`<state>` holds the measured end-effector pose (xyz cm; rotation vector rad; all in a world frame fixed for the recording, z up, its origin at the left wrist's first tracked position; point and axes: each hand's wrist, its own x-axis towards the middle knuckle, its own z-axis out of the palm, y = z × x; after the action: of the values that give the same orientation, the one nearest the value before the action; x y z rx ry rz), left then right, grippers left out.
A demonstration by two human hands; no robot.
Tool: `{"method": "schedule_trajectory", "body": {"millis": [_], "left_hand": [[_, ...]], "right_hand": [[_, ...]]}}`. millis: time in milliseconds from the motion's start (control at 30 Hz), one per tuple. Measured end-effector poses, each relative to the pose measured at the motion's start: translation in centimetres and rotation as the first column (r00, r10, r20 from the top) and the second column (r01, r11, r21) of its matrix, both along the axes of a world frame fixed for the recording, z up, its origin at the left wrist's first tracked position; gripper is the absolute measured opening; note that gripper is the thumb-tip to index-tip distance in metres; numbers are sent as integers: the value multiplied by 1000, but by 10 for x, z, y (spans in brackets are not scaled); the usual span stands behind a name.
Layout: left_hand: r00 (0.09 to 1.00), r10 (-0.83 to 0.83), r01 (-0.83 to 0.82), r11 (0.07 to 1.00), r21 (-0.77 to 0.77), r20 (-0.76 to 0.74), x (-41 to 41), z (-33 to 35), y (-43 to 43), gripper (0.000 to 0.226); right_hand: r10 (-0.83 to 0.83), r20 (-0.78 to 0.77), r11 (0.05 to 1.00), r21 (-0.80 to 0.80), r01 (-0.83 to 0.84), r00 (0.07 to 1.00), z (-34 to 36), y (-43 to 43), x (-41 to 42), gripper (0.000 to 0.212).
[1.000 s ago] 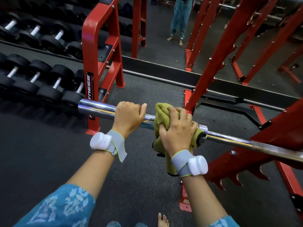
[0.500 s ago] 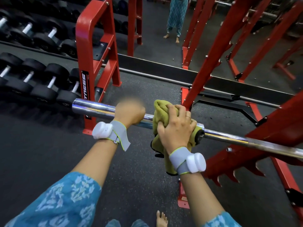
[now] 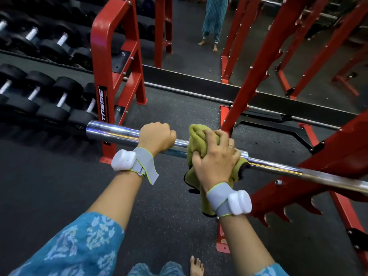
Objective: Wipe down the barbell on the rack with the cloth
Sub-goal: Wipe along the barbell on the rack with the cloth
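The bar [image 3: 111, 132], resting on the rack [image 3: 328, 156], is steadied by the left hand [image 3: 157, 137] closed around its sleeve, while the cloth [image 3: 197, 140] is pressed around it under the clenched right hand [image 3: 215, 158] for wiping.

Blue floral sleeves [image 3: 79, 250], grey wrist straps [image 3: 143, 162] with white pods [image 3: 239, 202]

Cloth [image 3: 199, 142] on barbell [image 3: 111, 131], dumbbells [image 3: 59, 108] left
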<state>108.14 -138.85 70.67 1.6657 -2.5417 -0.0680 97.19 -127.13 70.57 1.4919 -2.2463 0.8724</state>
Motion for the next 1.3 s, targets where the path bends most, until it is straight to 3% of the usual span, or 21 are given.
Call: {"method": "schedule_trajectory", "body": {"millis": [200, 333, 500, 733, 833, 933, 1033, 1200, 1300], "left_hand": [[1000, 16, -16, 1000, -14, -1, 0, 0, 1, 37], [1000, 12, -13, 999, -39, -18, 2, -2, 2, 35], [1000, 4, -5, 1000, -25, -26, 1, -2, 1, 35], [996, 21, -25, 999, -47, -91, 1, -1, 7, 40], [973, -64, 23, 984, -179, -223, 6, -5, 14, 53], [945, -79, -14, 960, -280, -317, 10, -17, 19, 58], [960, -72, -15, 951, -308, -270, 7, -26, 24, 56], [969, -54, -4, 972, -233, -240, 3, -20, 18, 56], [986, -7, -19, 988, -152, -165, 0, -13, 14, 57]], "right_hand": [[250, -215, 968, 33, -249, 944, -34, 19, 10, 62], [193, -184, 977, -53, -206, 964, -43, 34, -3, 64], [37, 51, 995, -89, -33, 998, -16, 14, -1, 55], [247, -202, 968, 2, -252, 948, -38, 25, 6, 61], [162, -168, 984, -43, -172, 972, -38, 33, -6, 63], [18, -15, 995, -99, -19, 1000, -22, 23, -13, 58], [-4, 49, 995, -96, 8, 999, -10, 10, -9, 53], [165, -148, 985, -28, -171, 975, -32, 22, -3, 64], [162, -172, 983, -57, -174, 972, -41, 33, -8, 64]]}}
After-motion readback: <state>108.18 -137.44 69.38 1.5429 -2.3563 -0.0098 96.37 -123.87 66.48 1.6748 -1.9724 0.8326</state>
